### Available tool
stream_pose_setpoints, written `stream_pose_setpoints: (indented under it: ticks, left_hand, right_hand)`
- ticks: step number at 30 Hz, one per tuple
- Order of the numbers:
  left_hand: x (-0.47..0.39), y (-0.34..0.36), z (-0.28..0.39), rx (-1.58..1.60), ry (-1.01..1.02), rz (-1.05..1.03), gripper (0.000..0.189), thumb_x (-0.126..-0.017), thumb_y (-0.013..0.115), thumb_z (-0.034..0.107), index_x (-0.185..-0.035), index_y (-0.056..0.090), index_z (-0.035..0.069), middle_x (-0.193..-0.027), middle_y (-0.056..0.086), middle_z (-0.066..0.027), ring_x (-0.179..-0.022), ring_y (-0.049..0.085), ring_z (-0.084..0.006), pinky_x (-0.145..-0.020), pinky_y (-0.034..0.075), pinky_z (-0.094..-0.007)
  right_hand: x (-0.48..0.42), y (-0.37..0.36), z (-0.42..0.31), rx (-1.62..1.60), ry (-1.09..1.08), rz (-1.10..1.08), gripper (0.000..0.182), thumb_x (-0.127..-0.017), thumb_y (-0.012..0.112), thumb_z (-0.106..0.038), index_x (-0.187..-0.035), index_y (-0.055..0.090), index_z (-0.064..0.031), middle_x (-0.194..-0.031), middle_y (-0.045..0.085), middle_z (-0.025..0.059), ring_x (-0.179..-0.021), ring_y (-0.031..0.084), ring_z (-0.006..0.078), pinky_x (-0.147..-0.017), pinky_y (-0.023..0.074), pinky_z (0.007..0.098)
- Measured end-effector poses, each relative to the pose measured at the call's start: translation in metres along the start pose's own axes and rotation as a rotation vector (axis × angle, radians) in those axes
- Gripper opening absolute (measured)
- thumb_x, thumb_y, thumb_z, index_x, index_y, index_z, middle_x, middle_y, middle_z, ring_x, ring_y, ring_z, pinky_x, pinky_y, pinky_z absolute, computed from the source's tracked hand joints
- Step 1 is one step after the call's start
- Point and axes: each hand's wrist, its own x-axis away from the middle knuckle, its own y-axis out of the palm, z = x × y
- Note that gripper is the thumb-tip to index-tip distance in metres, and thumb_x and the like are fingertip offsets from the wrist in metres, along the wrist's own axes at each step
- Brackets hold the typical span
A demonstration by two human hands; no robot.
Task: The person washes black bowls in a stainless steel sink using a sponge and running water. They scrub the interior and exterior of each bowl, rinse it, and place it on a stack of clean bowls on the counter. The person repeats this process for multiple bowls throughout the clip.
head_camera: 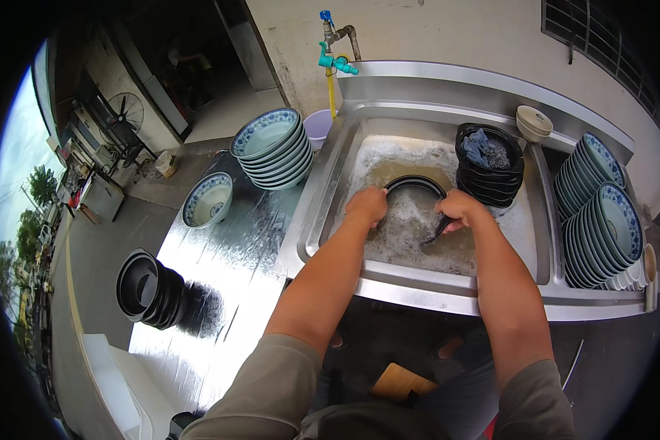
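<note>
A black bowl (416,181) stands tilted in the sudsy water of a stainless steel sink (542,220), partly under the surface. My left hand (367,205) grips its left rim. On the other side my right hand (457,210) is closed on the right rim, with a dark edge or cloth-like piece below the fingers; which it is, I cannot tell. Just right of that hand rises a stack of black bowls (489,181) in the water. A blue-grey cloth (476,147) and a steel wool scourer (496,155) lie in the top one.
Stacked patterned bowls (275,148) and a single patterned bowl (208,201) stand on the left table, with black bowls (148,289) nearer its outer edge. More patterned bowls (602,231) lean right of the sink. Small bowls (533,124) sit on the back rim, near a tap (338,63).
</note>
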Motion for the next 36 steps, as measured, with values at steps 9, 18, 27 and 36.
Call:
stream_pose_setpoints:
  ticks: [9,18,27,36]
  left_hand:
    - [-0.022,0.004,-0.006,0.477,0.129,0.570,0.036,-0.107,0.044,0.037,-0.127,0.052,0.008,-0.114,0.069,-0.0260,-0.110,0.063,-0.0490,-0.092,0.048,-0.0585]
    - [-0.060,0.027,-0.009,0.564,0.155,0.572,0.029,-0.105,0.048,0.026,-0.117,0.059,0.003,-0.112,0.069,-0.0263,-0.108,0.062,-0.0486,-0.093,0.048,-0.0555]
    - [-0.070,0.034,-0.015,0.614,0.249,0.637,0.027,-0.100,0.050,0.022,-0.119,0.056,0.003,-0.107,0.069,-0.0293,-0.105,0.065,-0.0484,-0.092,0.050,-0.0572]
    - [-0.036,0.017,-0.005,0.445,0.178,0.562,0.029,-0.106,0.045,0.029,-0.121,0.053,0.006,-0.102,0.071,-0.0254,-0.098,0.066,-0.0465,-0.088,0.051,-0.0575]
  right_hand:
    - [0.009,0.020,-0.027,-0.387,-0.252,0.264,0.030,-0.093,0.063,-0.016,-0.108,0.048,0.0045,-0.098,0.057,0.0134,-0.064,0.060,0.0207,-0.047,0.0541,0.0310]
    - [-0.010,0.002,-0.015,-0.179,-0.391,0.350,0.025,-0.097,0.060,-0.027,-0.107,0.054,-0.0049,-0.087,0.052,0.0022,-0.068,0.056,0.0150,-0.049,0.0492,0.0297]
    - [-0.003,0.008,-0.018,-0.115,-0.499,0.306,0.027,-0.100,0.053,-0.020,-0.117,0.063,-0.0013,-0.089,0.065,0.0050,-0.068,0.062,0.0161,-0.045,0.0472,0.0296]
    - [0.001,-0.002,-0.010,0.015,-0.496,0.271,0.026,-0.098,0.052,-0.016,-0.114,0.062,0.0023,-0.089,0.065,0.0082,-0.060,0.062,0.0179,-0.039,0.0462,0.0303]
